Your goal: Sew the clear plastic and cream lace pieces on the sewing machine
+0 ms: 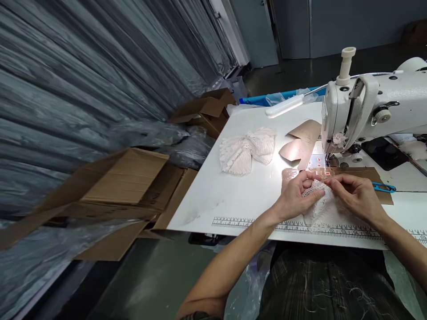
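A piece of white lace fabric is between my hands, just in front of the sewing machine. My left hand pinches its upper left part, thumb on top. With closed fingertips my right hand grips its upper right edge. The lower part of the fabric hangs down over the printed ruler strip. Beyond my hands lies a brown cardboard piece by the needle area. A blue thread snipper rests on it, right of my right hand. Farther left on the table sits a white lace bow-shaped piece.
A curled brown paper piece lies left of the machine head. A black phone is at the right. The white-handled lamp reaches over the white table. Open cardboard boxes stand beyond the table's left edge.
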The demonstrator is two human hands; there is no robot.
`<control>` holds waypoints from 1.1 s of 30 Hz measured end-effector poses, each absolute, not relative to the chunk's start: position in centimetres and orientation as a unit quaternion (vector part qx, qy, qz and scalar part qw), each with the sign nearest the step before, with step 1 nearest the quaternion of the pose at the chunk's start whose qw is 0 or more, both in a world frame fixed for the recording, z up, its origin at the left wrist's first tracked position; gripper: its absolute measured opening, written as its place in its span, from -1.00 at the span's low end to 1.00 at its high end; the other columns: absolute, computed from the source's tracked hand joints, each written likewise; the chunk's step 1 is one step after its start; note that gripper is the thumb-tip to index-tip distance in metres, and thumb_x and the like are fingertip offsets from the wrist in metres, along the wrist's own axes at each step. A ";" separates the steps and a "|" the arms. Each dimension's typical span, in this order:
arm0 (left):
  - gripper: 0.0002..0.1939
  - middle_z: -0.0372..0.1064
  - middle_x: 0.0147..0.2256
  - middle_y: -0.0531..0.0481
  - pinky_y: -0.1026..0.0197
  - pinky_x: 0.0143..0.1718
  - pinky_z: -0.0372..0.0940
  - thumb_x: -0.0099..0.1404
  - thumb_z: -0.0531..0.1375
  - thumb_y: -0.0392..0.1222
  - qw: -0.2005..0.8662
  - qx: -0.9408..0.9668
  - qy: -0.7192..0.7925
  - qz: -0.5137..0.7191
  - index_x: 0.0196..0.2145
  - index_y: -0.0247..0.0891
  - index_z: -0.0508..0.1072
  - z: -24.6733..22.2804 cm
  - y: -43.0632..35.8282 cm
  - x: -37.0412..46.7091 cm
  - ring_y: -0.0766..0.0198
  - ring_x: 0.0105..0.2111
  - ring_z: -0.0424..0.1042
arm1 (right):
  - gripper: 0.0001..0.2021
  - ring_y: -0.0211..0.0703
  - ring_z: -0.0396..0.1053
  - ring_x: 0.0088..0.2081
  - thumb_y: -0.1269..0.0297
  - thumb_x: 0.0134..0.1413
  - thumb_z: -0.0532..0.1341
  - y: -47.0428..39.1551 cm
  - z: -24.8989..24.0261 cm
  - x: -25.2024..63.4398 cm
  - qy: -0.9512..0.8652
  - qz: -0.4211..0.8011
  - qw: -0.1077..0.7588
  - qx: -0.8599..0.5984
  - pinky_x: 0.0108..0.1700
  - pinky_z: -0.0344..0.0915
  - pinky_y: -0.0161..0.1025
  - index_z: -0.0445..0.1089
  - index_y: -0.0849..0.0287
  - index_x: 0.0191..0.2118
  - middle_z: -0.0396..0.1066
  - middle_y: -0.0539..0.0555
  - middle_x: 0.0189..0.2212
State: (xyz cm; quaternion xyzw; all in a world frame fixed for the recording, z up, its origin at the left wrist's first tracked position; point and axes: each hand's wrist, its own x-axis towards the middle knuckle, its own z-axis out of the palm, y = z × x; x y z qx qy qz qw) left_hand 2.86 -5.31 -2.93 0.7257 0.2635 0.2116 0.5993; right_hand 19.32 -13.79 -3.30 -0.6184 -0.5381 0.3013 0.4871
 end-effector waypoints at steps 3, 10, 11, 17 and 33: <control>-0.67 -0.03 -0.59 0.26 0.33 -0.56 0.04 0.23 0.26 -0.10 0.593 0.728 0.275 0.209 -0.12 -0.31 0.34 -3.0 -5.4 2.8 0.46 -0.59 0.02 | -0.59 -0.21 0.33 -0.48 -0.14 0.07 0.25 -13.8 -3.6 19.5 -0.498 0.330 0.520 -0.610 -0.46 0.28 -0.28 0.48 0.16 -0.44 0.47 0.08 -0.50; -0.78 0.46 -0.25 -0.06 0.24 -0.16 0.40 0.27 0.26 -0.17 0.543 0.750 0.249 0.283 -0.16 -0.32 0.46 -3.3 -5.7 2.9 0.31 -0.24 0.47 | -0.64 -0.20 0.37 -0.41 -0.08 0.14 0.23 -14.3 -4.2 19.7 -0.531 0.369 0.493 -0.582 -0.41 0.31 -0.26 0.46 0.15 -0.24 0.48 0.08 -0.42; -0.80 0.48 -0.24 -0.08 0.22 -0.13 0.41 0.28 0.26 -0.16 0.534 0.754 0.245 0.293 -0.17 -0.32 0.48 -3.3 -5.7 2.9 0.29 -0.22 0.48 | -0.68 -0.21 0.34 -0.43 -0.03 0.15 0.23 -14.4 -4.1 19.6 -0.544 0.351 0.486 -0.586 -0.42 0.29 -0.26 0.45 0.14 -0.24 0.46 0.06 -0.43; -0.93 0.54 -0.35 -0.02 0.24 -0.24 0.45 0.30 0.25 -0.23 0.412 0.808 0.181 0.381 -0.33 -0.27 0.48 -4.4 -5.8 3.1 0.32 -0.34 0.51 | -0.85 -0.22 0.32 -0.42 0.15 0.15 0.23 -14.9 -3.8 19.4 -0.584 0.297 0.492 -0.573 -0.41 0.28 -0.26 0.42 0.12 -0.28 0.44 0.04 -0.40; -0.92 0.53 -0.37 0.00 0.30 -0.31 0.46 0.29 0.22 -0.33 0.321 0.833 0.138 0.428 -0.37 -0.25 0.40 -5.4 -6.0 3.3 0.34 -0.36 0.54 | -0.92 -0.14 0.43 -0.28 0.38 0.20 0.19 -14.9 -3.7 19.1 -0.678 0.122 0.516 -0.509 -0.28 0.33 -0.16 0.40 0.07 -0.28 0.47 0.06 -0.33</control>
